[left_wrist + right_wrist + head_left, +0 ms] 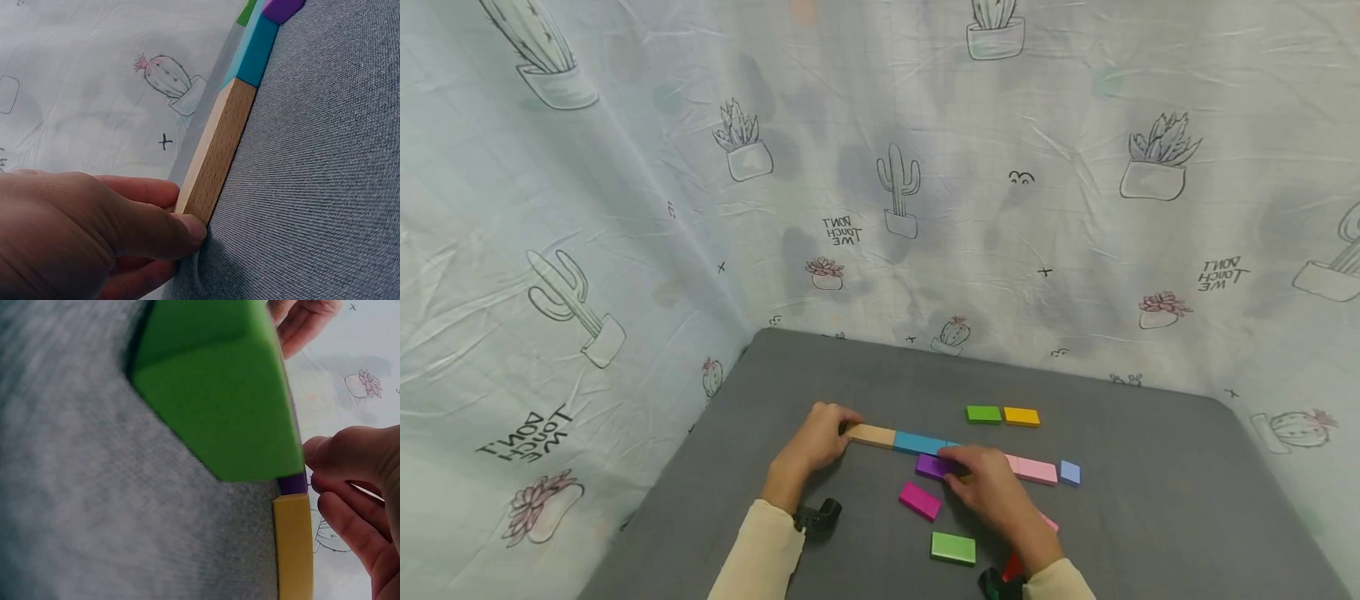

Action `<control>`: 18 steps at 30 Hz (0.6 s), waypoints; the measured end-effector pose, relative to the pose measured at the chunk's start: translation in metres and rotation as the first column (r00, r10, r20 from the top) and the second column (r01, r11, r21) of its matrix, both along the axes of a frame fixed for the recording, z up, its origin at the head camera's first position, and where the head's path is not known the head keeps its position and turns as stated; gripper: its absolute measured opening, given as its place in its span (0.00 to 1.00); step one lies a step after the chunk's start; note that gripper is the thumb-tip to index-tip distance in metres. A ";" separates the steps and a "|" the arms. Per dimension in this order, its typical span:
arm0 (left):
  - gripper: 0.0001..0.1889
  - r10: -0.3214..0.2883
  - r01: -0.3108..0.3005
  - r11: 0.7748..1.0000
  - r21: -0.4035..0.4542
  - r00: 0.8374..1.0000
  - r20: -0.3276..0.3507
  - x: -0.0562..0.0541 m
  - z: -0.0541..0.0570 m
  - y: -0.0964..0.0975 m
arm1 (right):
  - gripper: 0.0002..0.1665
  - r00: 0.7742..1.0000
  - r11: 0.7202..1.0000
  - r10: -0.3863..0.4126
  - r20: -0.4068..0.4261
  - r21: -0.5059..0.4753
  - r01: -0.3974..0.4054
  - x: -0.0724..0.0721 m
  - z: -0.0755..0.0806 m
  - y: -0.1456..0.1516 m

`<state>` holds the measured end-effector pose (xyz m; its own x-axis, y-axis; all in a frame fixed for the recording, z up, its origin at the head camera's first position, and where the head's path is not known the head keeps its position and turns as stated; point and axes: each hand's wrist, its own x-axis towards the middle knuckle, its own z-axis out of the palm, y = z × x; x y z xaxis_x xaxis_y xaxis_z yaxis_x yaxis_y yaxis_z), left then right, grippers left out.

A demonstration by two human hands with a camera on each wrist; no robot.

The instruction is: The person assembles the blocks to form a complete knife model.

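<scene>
On grey cloth (1150, 533), left hand (814, 439) pinches wooden block (874, 435); unclear whether right hand (991, 483) grips

Between our hands, on the tabletop (1150, 525), a row of blocks (920, 442) runs from the end block (872, 434) at the left hand (820, 437) to beyond the right hand (991, 483), with a lone block (1070, 473) past its right end. We have a flanking block (931, 466) before the row, at the right fingers, a block pair (983, 414) farther back, and two loose blocks (953, 548) left of the right forearm.
</scene>
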<state>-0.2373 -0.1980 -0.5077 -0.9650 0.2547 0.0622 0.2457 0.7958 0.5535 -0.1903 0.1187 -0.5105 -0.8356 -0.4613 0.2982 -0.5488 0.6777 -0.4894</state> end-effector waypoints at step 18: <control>0.15 0.009 -0.009 1.000 -0.013 1.000 0.007 -0.001 -0.001 0.000 | 0.18 0.999 1.000 0.005 0.038 -0.024 -0.004 -0.008 -0.005 -0.004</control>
<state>-0.2378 -0.1982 -0.5091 -0.9677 0.2466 0.0523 0.2346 0.8053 0.5445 -0.1983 0.1146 -0.5153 -0.8444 -0.4583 0.2774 -0.5327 0.6633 -0.5257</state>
